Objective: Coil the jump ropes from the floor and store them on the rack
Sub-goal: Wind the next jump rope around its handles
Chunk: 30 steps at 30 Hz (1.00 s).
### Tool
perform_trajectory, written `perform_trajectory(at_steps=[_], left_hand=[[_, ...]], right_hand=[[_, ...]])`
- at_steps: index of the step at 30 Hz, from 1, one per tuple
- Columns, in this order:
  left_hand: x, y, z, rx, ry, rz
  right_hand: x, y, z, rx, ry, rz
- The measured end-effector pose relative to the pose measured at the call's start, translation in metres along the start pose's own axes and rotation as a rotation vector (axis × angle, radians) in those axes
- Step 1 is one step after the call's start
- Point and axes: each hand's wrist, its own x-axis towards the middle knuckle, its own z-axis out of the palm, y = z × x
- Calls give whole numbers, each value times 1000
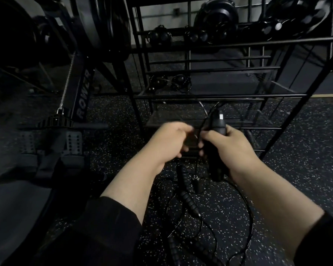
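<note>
My right hand (227, 148) is closed around the black handles of a jump rope (217, 125), held upright in front of the rack. Close beside it on the left, my left hand (169, 141) is blurred, its fingers curled around the thin black cord (201, 127) next to the handles. More cord hangs down from my hands to the floor. There a second jump rope with ribbed black handles (188, 200) lies in loose tangled loops (246, 217) between my forearms. The black metal rack (210, 96) stands just beyond my hands, with barred shelves.
A rowing machine (81, 96) with foot plates and a spring stands at the left. Kettlebells (160, 35) and a large dark weight (215, 20) sit on the rack's upper shelf, small black items (179, 81) on a lower one. Speckled rubber floor (296, 150) spreads to the right.
</note>
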Motion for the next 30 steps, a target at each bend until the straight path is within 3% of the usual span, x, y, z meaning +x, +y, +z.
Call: perform_trajectory(at_steps=[2,6,12,16,22,26,30], left_hand=[[0,-11,4,235,-119,4],[-4,-17,18,472,-237,35],[-6,-26,24,519,-408,-26],[-2,-30,25,602,-380,21],[5,-28,23,492,-156,95],[7,-22,19,248,88,130],[6,-20,11,-88,227,-23]], right_hand=[[-1,-7,-1,89,7,17],[-3,-21,-3,256,-16,72],[-3,-41,-18,394,-30,50],[-3,-47,-30,430,32,54],[2,-53,-37,464,81,24],[6,-35,-40,91,117,177],[8,10,-48,-503,-62,372]])
